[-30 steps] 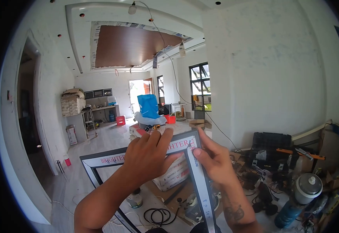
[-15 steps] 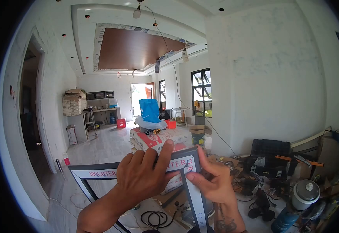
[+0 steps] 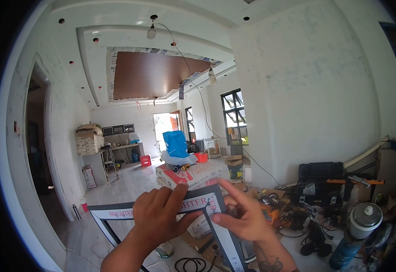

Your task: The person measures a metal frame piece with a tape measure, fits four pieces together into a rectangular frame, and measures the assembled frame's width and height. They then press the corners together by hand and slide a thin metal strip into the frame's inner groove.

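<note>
A dark frame [image 3: 99, 214] with white film lettered "BRIGHTER" in red is held up in front of me. Its top bar runs to a corner at the right, where a side bar drops down. My left hand [image 3: 158, 213] grips the top bar left of the corner, fingers over the upper edge and thumb below on the film. My right hand [image 3: 247, 220] pinches the corner, its index finger along the outer edge and its thumb on the side bar's film. Parts of the bars are covered by my hands.
Beyond the frame, a stack of sacks [image 3: 202, 174] bears a blue bag [image 3: 175, 144]. Tools and a black toolbox [image 3: 321, 174] clutter the floor at right, near a blue canister [image 3: 344, 251]. Black hose [image 3: 189, 264] lies coiled below. A cable hangs from the ceiling.
My view has tilted up, so the room sits lower. The frame's corner and both hands appear slightly lower and further left. Both hands keep hold of the frame.
</note>
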`<state>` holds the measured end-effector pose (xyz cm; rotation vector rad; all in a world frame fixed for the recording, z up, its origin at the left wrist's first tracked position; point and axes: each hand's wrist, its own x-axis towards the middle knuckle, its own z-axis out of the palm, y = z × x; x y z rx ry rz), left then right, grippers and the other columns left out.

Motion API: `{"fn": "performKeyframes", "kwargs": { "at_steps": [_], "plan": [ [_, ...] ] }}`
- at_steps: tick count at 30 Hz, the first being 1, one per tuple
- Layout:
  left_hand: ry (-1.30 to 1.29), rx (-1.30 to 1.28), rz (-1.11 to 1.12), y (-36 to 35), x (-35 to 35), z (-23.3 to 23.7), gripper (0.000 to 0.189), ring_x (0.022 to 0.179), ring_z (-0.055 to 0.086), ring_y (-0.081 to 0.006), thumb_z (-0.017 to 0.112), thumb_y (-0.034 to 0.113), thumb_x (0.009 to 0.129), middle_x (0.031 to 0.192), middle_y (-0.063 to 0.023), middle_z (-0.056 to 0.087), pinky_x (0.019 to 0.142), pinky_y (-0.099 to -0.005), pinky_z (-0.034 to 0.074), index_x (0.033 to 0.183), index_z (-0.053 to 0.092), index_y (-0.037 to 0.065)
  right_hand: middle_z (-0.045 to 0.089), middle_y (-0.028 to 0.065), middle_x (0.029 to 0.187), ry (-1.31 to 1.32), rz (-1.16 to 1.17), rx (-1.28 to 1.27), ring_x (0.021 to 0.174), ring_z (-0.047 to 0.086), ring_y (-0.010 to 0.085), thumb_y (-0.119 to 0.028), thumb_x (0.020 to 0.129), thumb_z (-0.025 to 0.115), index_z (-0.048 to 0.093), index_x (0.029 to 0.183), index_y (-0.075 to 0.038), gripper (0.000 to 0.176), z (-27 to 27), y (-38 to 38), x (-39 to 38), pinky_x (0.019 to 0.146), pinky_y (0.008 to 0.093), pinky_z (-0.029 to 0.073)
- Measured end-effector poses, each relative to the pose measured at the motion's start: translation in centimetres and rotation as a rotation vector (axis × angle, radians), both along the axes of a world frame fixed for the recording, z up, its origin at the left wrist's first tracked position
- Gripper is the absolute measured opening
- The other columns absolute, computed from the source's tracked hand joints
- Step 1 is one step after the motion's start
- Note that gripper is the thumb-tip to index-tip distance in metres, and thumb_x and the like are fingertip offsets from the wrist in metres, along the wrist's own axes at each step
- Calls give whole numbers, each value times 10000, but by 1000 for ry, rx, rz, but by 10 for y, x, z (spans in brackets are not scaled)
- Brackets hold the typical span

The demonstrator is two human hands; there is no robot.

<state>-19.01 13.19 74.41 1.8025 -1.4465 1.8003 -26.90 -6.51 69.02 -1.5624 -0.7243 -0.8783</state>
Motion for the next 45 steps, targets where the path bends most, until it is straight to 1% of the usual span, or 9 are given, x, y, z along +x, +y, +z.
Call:
{"fn": "performKeyframes", "kwargs": {
  "at_steps": [6,9,11,13,14,16,20,31,45],
  "plan": [
    [52,-14,12,7,1,4,559,558,544,-203,822,465,650,689,-27,538,500,-325,403,997,632,71,626,-14,801,-14,-68,-45,688,474,17,14,841,688,278,1512,-81,792,10,11,-5,623,178,386],
    [208,43,-52,12,-3,11,575,591,592,-230,828,507,631,702,-50,572,518,-337,442,929,612,66,618,-10,779,19,-107,-79,684,476,21,12,840,686,283,1513,-104,793,18,18,-15,623,189,398],
    [317,122,40,12,-9,17,590,607,635,-246,820,560,628,699,-65,605,526,-344,471,861,587,71,612,-8,765,41,-102,-95,681,476,23,11,839,685,291,1513,-119,791,24,18,-19,623,195,403],
    [327,125,62,12,-12,19,590,598,641,-249,811,580,632,684,-64,611,517,-344,472,837,580,77,623,-13,791,91,-111,-119,710,504,25,33,809,722,324,1476,-30,779,28,16,-22,639,177,394],
    [338,128,79,11,-12,19,591,588,647,-253,801,599,636,670,-63,617,507,-344,473,812,572,83,623,-13,791,91,-108,-117,710,504,25,33,809,722,324,1476,-30,779,29,14,-22,639,177,394],
    [319,130,80,8,-10,19,588,573,646,-254,788,610,643,657,-61,619,498,-343,471,799,571,86,678,62,805,84,-154,-196,727,529,57,21,838,667,295,1510,-139,784,29,11,-23,687,224,451],
    [320,157,105,5,-7,18,588,551,643,-260,753,638,664,629,-68,619,478,-347,467,761,554,93,706,85,853,63,-113,-157,760,569,73,17,843,665,322,1491,-126,747,19,6,-7,720,234,472],
    [358,178,130,-6,0,13,597,544,646,-261,712,667,689,621,-77,622,468,-348,460,735,526,102,725,89,889,63,-130,-63,775,609,80,-5,838,693,399,1417,-86,655,7,-3,7,701,245,482],
    [299,185,113,-11,1,11,595,537,641,-253,691,671,712,622,-74,620,462,-341,471,750,536,98,718,87,859,79,-85,82,797,602,79,17,847,683,350,1444,-58,688,3,-1,3,737,246,489]
  ]
}}
